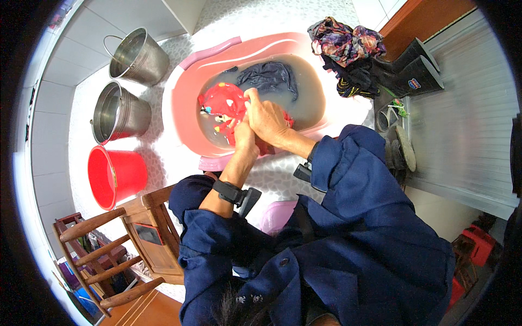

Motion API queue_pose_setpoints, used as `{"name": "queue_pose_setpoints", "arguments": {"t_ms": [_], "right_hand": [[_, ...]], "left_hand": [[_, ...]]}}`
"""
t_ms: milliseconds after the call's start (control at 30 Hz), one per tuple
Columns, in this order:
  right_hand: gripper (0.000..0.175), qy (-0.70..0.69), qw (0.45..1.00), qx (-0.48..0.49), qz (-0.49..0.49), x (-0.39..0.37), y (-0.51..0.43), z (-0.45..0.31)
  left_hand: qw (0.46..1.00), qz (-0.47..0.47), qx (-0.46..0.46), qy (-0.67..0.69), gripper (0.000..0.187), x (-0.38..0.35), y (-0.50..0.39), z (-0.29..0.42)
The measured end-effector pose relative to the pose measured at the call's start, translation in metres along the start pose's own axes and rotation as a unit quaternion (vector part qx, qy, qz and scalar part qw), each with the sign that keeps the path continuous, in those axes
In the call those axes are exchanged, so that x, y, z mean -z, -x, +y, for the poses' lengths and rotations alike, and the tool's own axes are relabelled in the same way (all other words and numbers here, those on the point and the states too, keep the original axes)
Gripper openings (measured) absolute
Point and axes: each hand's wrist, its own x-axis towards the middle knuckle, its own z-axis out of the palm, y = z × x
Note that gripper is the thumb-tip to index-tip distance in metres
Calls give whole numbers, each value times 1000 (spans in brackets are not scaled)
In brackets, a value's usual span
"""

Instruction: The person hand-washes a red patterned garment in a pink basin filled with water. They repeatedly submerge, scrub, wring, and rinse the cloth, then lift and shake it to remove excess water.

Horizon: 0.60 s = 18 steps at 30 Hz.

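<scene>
A red garment with a colourful printed pattern (224,102) is bunched in both fists, its left part hanging over the murky water. My left hand (246,136) grips it from below, close against my right hand (267,120), which clasps it just above. Part of the red cloth shows to the right, behind my fingers. Beneath is a pink plastic tub (185,110) with cloudy grey water in it. A dark wet garment (269,77) floats towards the tub's far side.
Two metal buckets (157,61) (138,116) and a red plastic bucket (130,171) stand left. A wooden chair (153,252) carries a phone-like device (148,234). Patterned clothes (346,45) lie against black rubber boots (416,77) at the right, near shoes (403,148).
</scene>
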Motion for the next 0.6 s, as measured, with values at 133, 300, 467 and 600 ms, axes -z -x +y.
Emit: {"name": "queue_pose_setpoints", "arguments": {"t_ms": [133, 300, 467, 600], "right_hand": [[22, -21, 997, 68, -9, 0, 6, -9], [20, 6, 998, -19, 64, 10, -3, -9], [22, 19, 994, 96, -53, -1, 13, -9], [19, -35, 997, 47, 55, -10, 9, 5]], "left_hand": [[999, 32, 4, -43, 37, -4, 9, 13], [998, -10, 64, 11, 37, 4, 0, -4], [983, -56, -56, -168, 28, 25, -29, -13], [992, -46, 82, 89, 27, 24, -28, -11]]}}
